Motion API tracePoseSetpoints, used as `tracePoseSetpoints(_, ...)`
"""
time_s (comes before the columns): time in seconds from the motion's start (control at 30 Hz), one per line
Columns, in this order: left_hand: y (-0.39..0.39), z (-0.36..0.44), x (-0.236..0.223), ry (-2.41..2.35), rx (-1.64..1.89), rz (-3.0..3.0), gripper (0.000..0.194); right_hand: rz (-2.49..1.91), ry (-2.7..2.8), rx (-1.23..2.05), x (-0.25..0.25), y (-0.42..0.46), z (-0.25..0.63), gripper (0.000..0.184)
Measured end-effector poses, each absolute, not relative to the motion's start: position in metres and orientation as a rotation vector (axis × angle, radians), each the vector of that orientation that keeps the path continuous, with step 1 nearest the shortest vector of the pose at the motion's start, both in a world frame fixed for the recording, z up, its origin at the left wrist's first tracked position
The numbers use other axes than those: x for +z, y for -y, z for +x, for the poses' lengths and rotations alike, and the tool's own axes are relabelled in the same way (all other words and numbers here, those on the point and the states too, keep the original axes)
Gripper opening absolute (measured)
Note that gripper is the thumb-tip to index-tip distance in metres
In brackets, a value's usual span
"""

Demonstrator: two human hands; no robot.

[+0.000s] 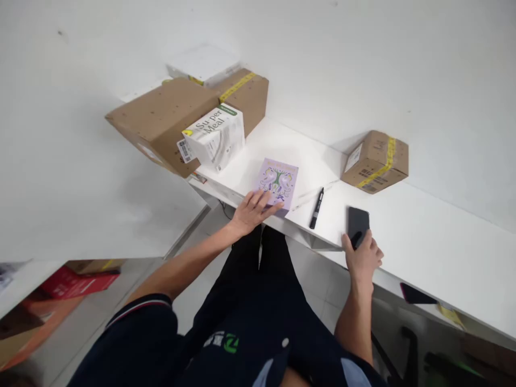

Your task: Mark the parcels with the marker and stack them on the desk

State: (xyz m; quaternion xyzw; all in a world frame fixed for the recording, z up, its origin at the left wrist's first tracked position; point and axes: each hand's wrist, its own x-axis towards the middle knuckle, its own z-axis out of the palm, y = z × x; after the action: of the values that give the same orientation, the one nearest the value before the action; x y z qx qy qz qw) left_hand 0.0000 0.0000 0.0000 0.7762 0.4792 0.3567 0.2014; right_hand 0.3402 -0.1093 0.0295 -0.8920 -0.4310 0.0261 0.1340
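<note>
A lilac box (279,181) with a printed picture lies flat on the white table (423,231). My left hand (252,210) rests on its near left corner, fingers spread flat. A black phone (358,225) lies near the table's front edge. My right hand (363,257) grips its lower end, thumb on the screen. A black marker (316,208) lies between the box and the phone, beside a thin white stick.
A white "Super Meal" box (214,136) leans against a large brown carton (169,119) at the table's left end. A small brown carton with yellow tape (376,160) stands by the wall. Red and orange boxes (68,284) sit low left.
</note>
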Motion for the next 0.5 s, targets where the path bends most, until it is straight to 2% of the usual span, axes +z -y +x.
tracePoseSetpoints(0.1, 0.001, -0.022, -0.003, -1.447, 1.036, 2.265, 0.036, -2.558, 1.256, 0.071, 0.027, 0.112, 0.344, 0.08)
tracePoseSetpoints(0.23, 0.003, -0.037, -0.001, -1.818, 1.306, 2.017, 0.1, -2.557, 1.251, 0.039, 0.026, 0.112, 0.344, 0.079)
tracePoseSetpoints(0.3, 0.001, -0.035, 0.003, -1.94, 1.405, 1.827, 0.119, -2.575, 1.248, 0.042, 0.027, 0.11, 0.342, 0.08)
tracePoseSetpoints(0.5, -0.021, -0.018, 0.019, -2.031, 1.461, 1.577, 0.121, -2.602, 1.264, 0.082, 0.032, 0.107, 0.337, 0.084)
